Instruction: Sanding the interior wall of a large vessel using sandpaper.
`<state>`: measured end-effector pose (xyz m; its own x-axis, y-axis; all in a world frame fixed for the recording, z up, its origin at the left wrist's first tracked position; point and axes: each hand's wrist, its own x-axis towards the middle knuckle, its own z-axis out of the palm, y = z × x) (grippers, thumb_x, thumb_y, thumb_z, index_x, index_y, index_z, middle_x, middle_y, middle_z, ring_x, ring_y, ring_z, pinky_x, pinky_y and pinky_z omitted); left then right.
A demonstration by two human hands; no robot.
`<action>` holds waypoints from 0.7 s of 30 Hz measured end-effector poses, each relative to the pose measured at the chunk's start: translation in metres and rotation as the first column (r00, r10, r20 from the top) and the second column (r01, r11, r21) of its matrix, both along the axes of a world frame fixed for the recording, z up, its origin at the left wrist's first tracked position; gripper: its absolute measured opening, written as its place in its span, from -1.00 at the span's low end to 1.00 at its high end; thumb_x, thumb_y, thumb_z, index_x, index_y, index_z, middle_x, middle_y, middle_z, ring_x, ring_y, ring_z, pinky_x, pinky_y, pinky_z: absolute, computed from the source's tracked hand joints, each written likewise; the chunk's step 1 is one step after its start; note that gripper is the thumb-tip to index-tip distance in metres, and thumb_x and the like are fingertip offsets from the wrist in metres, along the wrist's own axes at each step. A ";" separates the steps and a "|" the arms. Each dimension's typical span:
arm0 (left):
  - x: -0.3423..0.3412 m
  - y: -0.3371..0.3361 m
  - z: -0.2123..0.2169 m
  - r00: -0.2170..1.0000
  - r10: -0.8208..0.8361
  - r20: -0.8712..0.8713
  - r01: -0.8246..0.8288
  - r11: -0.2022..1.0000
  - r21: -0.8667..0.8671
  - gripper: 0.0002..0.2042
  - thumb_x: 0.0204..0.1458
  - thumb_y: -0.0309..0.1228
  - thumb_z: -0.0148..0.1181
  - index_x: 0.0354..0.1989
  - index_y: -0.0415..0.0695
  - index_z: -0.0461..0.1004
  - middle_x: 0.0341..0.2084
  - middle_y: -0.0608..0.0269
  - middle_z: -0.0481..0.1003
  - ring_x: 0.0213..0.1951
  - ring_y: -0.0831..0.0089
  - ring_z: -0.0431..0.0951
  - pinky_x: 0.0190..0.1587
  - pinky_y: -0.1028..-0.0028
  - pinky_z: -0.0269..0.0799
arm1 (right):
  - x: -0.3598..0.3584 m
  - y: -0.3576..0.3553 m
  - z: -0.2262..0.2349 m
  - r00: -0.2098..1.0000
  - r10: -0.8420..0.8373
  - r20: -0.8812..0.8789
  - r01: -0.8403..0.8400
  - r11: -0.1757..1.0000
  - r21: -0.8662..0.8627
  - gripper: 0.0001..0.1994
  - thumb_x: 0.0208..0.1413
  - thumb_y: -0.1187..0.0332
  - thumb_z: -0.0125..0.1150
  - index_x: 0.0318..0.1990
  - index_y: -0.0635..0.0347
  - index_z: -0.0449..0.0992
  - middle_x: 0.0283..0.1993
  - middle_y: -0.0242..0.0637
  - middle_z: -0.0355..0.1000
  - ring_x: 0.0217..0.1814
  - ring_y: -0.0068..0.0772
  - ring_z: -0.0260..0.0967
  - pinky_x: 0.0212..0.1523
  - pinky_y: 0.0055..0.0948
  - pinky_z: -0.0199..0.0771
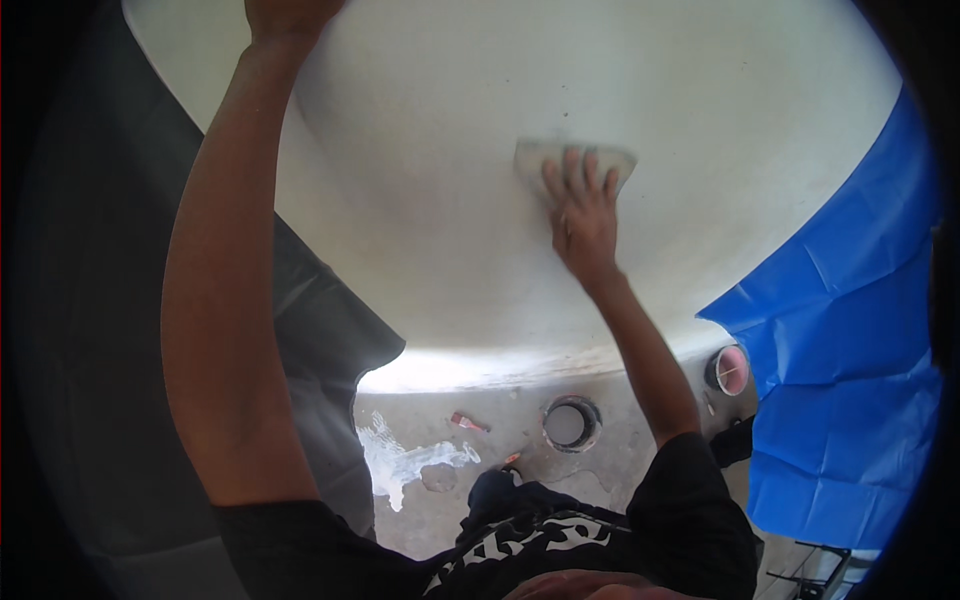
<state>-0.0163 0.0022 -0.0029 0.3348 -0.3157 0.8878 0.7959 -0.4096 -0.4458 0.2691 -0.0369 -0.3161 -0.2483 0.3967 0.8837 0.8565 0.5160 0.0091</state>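
Observation:
My right hand (583,212) presses against a large pale, curved panel (420,200), fingers spread over a thin grey flat sheet (536,160). The sheet widens toward its far edge, and its near part is hidden under my palm. From the frame I cannot tell whether it is sandpaper or a flexible spreader. Up at the top edge, my left hand (288,15) reaches to the panel's far left side. Only its back and wrist show; the fingers are cut off.
Dark sheeting (110,300) hangs at left, blue tarp (850,380) at right. On the floor lie a paintbrush (468,422) and a white paint spill (405,462). Nearby stand a round dark-rimmed container (571,424) and a bucket with pinkish contents (733,371).

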 end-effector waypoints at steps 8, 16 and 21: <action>0.007 -0.003 -0.006 0.999 0.038 0.025 -0.038 0.999 -0.002 -0.60 0.33 -0.38 -0.09 0.21 -0.30 0.50 0.24 -0.15 0.46 0.36 -0.06 0.38 0.45 0.01 0.13 | 0.070 -0.066 -0.059 0.929 0.228 -0.292 -0.256 0.965 -0.061 -0.60 0.34 0.39 0.11 0.27 0.38 0.42 0.10 0.04 0.51 0.21 -0.08 0.46 0.35 -0.11 0.30; 0.005 0.001 -0.007 0.998 0.055 0.041 -0.057 0.997 0.048 -0.62 0.31 -0.41 -0.04 0.21 -0.28 0.51 0.23 -0.11 0.49 0.34 -0.05 0.39 0.44 0.02 0.15 | 0.142 -0.051 0.116 0.946 -0.019 -0.325 0.219 0.775 0.593 -0.63 0.45 0.32 0.01 0.02 0.62 0.47 -0.23 0.17 0.55 -0.28 0.08 0.59 -0.30 -0.23 0.55; 0.014 -0.001 -0.011 0.997 0.043 0.062 -0.044 0.999 0.023 -0.62 0.30 -0.42 -0.02 0.21 -0.28 0.51 0.22 -0.12 0.49 0.33 -0.06 0.40 0.43 0.02 0.16 | 0.161 -0.038 0.123 0.957 -0.080 -0.279 0.124 0.982 0.141 -0.71 0.42 0.30 0.09 -0.05 0.41 0.56 -0.38 0.04 0.53 -0.40 -0.10 0.55 -0.37 -0.27 0.48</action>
